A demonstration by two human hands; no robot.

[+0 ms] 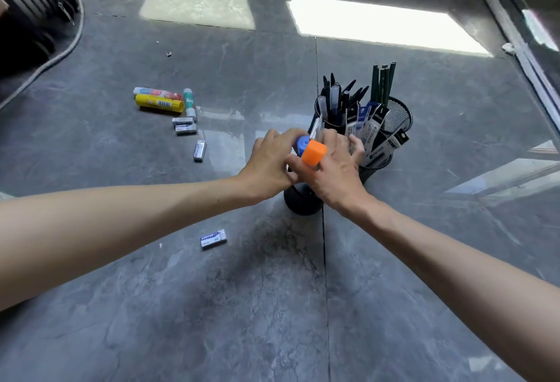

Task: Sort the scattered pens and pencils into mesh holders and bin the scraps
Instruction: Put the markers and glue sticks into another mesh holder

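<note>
Both my hands meet over a black mesh holder (300, 201) near the middle of the floor. My right hand (333, 169) grips an orange-capped item (314, 153). My left hand (272, 163) is closed around a blue-capped item (302, 141); most of both items is hidden by my fingers. Behind stands a mesh holder (331, 117) full of black pens. To its right, a holder (400, 114) carries dark green pencils (383, 84). A nearer holder (378, 160) has packaged refills (363, 124) in it.
Glue sticks (159, 104) lie at the left on the grey tile floor, with several erasers (185, 128) beside them. One more eraser (213, 239) lies near me. Small scraps (168, 54) sit further back. A cable (60, 54) curves at far left.
</note>
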